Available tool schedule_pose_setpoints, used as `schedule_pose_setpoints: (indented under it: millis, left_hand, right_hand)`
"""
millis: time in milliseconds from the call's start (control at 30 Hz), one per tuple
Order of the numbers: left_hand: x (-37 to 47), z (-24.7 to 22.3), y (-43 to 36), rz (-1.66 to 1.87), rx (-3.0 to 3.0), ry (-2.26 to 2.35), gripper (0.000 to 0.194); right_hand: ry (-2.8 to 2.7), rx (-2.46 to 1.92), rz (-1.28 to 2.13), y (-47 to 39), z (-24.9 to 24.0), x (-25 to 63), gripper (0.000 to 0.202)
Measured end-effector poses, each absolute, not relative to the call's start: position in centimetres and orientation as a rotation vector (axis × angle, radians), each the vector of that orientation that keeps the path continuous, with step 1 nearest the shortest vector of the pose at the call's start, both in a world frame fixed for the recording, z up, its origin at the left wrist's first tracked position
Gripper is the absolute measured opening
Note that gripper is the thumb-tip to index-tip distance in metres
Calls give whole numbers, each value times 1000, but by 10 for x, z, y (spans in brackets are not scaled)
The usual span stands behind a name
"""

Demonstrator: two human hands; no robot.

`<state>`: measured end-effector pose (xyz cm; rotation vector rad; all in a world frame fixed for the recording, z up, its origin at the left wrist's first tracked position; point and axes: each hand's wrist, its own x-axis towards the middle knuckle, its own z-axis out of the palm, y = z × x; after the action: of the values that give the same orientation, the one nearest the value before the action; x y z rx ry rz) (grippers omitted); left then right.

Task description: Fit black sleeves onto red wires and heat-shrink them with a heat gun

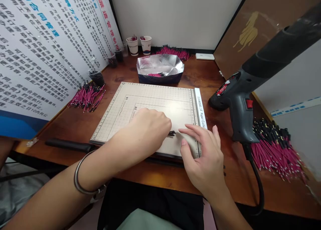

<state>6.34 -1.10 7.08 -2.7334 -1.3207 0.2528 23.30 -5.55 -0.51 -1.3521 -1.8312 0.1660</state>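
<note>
My left hand [150,128] is curled into a fist over the paper cutter board [160,94], its back turned up and its fingertips hidden. Thin black pieces [172,133], like tubing or wire ends, stick out from the right side of that fist in a small bundle. Just to their right, my right hand [204,153] hovers at the board's right edge, thumb and fingers apart with nothing between them. The cutter's black handle [69,144] lies along the board's front left.
A heat gun [238,106] stands on the right beside a pile of pink wires with black ends [276,149]. More pink wires [87,96] lie left. Behind the board sit a foil-lined box [160,78], paper cups [145,45] and a white flat block [205,56].
</note>
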Motion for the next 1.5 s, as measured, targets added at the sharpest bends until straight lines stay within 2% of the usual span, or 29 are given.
schedule_pose_setpoints:
  millis: [200,333,500,767,933,1067,1267,1500]
  left_hand:
    - [55,79,-8,292,-2797,-1650,23]
    - [36,82,-8,46,-2827,-1935,20]
    - [24,84,-4,-101,-2801,-2151,17]
    - [29,77,10,-302,-2842,-2071,23]
    - [41,82,73,-425,-2772,-2022,19]
    - [44,89,137,-544,-2570,-2046,24]
    - [34,81,194,-306,-2518,-2032,23]
    - [30,58,202,-243,-2686,-2034,13]
  right_hand:
    - [-1810,-1359,192,-57,-5,232,26]
    - [-1800,-1359,178,-58,-4,232,25]
    - [-1821,-1354,169,-58,-5,231,18]
    - [-1867,-1342,85,-57,-6,231,15]
    - [-1888,-1344,74,-58,-6,231,13]
    - [-1898,-1330,76,-58,-6,232,12]
    - [-1886,-1336,101,-58,-2,230,12]
    - [-1873,-1320,79,-56,-1,231,12]
